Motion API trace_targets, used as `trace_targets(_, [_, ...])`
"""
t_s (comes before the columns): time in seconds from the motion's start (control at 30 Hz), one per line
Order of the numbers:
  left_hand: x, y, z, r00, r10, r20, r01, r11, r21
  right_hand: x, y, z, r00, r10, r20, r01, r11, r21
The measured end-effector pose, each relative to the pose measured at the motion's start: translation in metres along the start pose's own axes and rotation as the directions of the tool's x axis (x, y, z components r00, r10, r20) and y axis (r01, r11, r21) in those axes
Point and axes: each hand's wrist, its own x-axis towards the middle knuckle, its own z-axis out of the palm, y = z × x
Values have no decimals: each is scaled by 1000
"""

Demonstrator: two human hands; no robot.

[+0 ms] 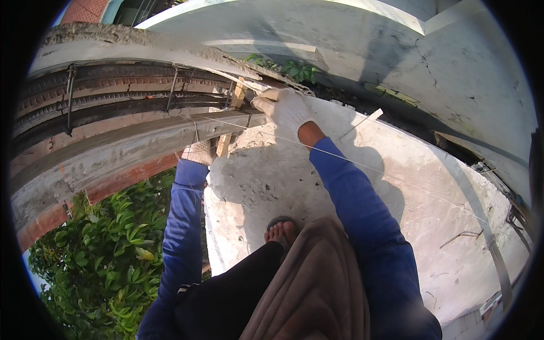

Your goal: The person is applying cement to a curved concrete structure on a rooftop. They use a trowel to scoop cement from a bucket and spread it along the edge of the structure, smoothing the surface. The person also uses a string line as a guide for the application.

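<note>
My right hand [280,110], in a pale knit glove, is closed at the top of the formwork beside a wooden batten [238,90] and a thin pale strip [226,75]; what its fingers hold is unclear. Lower and to the left, my left hand [195,152], also gloved, reaches to the underside of the concrete beam form [102,158], its fingers mostly hidden behind it. Ribbed steel bars [124,85] with stirrups run inside the form. A thin string [351,162] stretches from near my hands across the white concrete slab [430,238].
My sandalled foot [280,231] stands on the slab, whose left edge drops toward green foliage [102,260]. A grey concrete wall [464,96] rises beyond a dark gap along the slab's far side. A short wooden piece [374,115] and bent rods [464,234] lie on the slab.
</note>
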Motion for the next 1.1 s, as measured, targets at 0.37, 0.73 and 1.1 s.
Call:
trace_targets(0.37, [-6,-4,55,846,-494,-203,234,684,-691,-81,-13,-15,949,-159,-273,201,971,131])
trace_targets(0.73, [-70,-8,164,894,-439,-90,367,834,-412,-193,-5,41,963,-2,268,63,974,-218])
trace_targets(1.1, [-59,15,195,904,-220,-367,168,972,-166,-165,0,-33,992,-107,66,115,984,-136])
